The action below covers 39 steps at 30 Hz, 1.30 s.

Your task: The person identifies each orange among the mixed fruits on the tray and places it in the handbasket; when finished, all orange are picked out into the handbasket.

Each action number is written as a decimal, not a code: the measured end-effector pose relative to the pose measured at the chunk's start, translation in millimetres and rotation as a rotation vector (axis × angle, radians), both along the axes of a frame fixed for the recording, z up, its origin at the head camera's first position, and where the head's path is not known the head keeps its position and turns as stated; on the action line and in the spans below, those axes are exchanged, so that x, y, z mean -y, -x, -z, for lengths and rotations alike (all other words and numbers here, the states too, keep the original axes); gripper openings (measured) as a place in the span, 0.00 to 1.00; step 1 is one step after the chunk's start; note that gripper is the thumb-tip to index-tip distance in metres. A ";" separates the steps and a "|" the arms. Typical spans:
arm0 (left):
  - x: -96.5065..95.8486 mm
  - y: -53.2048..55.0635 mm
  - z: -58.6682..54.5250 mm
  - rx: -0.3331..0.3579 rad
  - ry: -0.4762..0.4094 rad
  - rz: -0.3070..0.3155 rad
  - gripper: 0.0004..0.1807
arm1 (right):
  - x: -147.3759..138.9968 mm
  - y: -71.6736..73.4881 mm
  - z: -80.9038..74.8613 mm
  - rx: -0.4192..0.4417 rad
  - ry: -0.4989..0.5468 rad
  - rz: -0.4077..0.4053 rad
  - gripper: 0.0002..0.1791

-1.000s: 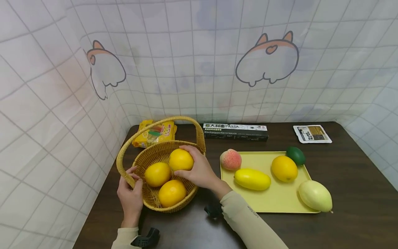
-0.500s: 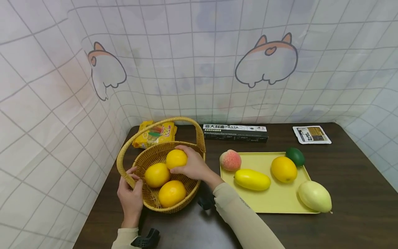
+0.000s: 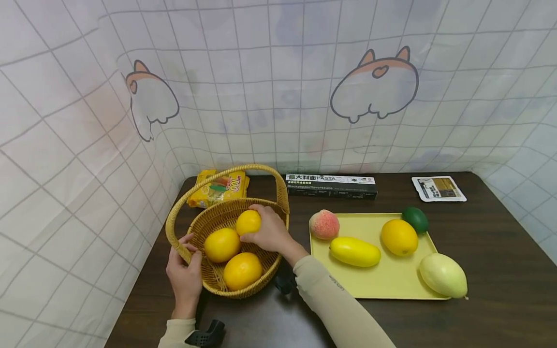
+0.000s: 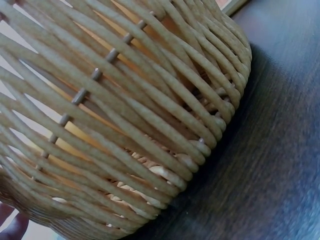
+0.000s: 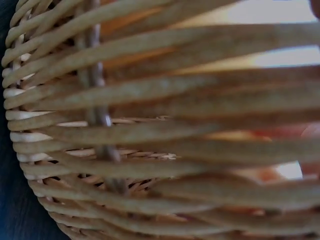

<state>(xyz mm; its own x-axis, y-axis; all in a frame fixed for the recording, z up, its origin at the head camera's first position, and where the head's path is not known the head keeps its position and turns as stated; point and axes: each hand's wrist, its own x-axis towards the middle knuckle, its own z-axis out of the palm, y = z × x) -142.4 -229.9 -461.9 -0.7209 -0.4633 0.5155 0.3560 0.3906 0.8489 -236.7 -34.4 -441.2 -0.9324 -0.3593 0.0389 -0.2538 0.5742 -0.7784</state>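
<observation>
In the head view a woven wicker basket (image 3: 209, 217) with a tall arched handle stands on the left of the table. My left hand (image 3: 184, 275) grips the foot of the handle at the basket's left rim. Inside the back right of the basket, my right hand (image 3: 271, 229) holds a yellow-orange orange (image 3: 248, 223) between thumb and fingers. Two similar fruits, a left orange (image 3: 222, 245) and a front orange (image 3: 242, 271), lie beside it in the basket. Both wrist views show the wicker wall (image 4: 150, 100) up close, with orange colour through the gaps.
Right of the basket lies a yellow tray (image 3: 391, 285) with a peach (image 3: 324, 224), a yellow oblong fruit (image 3: 354, 251), an orange (image 3: 399, 237), a green fruit (image 3: 415, 220) and a pale melon (image 3: 443, 275). Behind are a yellow packet (image 3: 217, 188), pasta box (image 3: 330, 186) and white sachet (image 3: 438, 188).
My right hand has moved slightly left and down into the basket with the orange, which now looks smaller and more covered by the fingers. The left hand keeps its grip on the handle.
</observation>
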 end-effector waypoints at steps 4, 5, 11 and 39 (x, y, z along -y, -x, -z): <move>-0.3 -0.2 -0.7 -0.002 0.000 0.004 0.06 | 1.4 -0.7 0.6 0.042 -0.021 0.014 0.45; -0.3 -0.2 -0.7 -0.002 0.000 0.003 0.06 | 1.6 -0.9 0.4 0.051 -0.025 0.016 0.45; -0.1 0.5 -0.4 -0.006 -0.004 0.004 0.08 | 2.3 -1.8 -1.2 0.070 -0.029 0.016 0.46; 1.1 -0.2 0.6 -0.018 -0.011 0.031 0.04 | 0.9 -1.8 -0.1 0.029 0.045 -0.021 0.35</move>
